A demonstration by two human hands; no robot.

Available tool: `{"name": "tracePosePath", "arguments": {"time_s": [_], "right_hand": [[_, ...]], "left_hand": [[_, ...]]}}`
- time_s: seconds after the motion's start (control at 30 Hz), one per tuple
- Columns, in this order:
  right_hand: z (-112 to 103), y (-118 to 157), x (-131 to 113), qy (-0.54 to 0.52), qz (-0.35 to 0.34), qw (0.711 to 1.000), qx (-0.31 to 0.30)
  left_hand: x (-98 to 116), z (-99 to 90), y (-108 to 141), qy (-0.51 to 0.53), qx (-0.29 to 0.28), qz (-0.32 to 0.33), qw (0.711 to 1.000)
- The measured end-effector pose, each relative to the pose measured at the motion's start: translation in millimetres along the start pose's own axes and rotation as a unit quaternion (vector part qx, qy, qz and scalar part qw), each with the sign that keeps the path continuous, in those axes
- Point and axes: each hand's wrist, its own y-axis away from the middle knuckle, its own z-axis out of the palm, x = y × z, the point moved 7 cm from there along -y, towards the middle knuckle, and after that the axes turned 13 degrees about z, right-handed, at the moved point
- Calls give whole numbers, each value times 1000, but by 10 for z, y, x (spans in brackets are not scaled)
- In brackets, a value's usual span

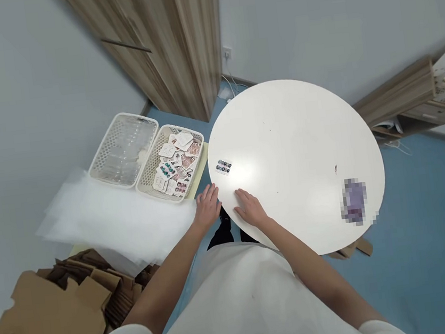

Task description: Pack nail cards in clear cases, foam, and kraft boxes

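My left hand (208, 207) is at the left edge of the round white table (290, 127), fingers apart and holding nothing. On the tabletop near the same edge rests my right hand (250, 208), its fingers spread and nothing in it. A small white card (223, 167) with two rows of dark, shiny oval pieces lies flat on the table, just beyond both hands. Left of the table, a white basket (147, 176) holds many similar cards, some with teal or pinkish pieces. Beside it another white basket (96, 155) contains clear plastic packages.
A blurred purple item (354, 201) lies at the table's right side. White foam sheeting (111, 217) spreads below the baskets, with flattened cardboard (54, 309) at lower left. A wooden cabinet (168, 44) stands behind; a wooden desk (402, 93) is at right.
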Motion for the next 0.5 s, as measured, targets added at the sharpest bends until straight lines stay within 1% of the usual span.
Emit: {"name": "tracePosePath", "arguments": {"time_s": [0.1,0.23,0.3,0.4,0.5], "right_hand": [[-16,233,62,-16,-38,999,-21],[28,465,145,-30,-47,997,-62],[85,549,128,-21,-67,993,-96],[173,641,30,5,-119,982,-146],[215,668,-93,28,-159,974,-158]], "left_hand": [[155,-32,245,0,28,-28,999],[330,-34,586,21,53,-71,996],[383,-17,753,55,49,-91,993],[430,12,987,118,22,-107,987],[405,-9,1220,143,11,-128,981]]}}
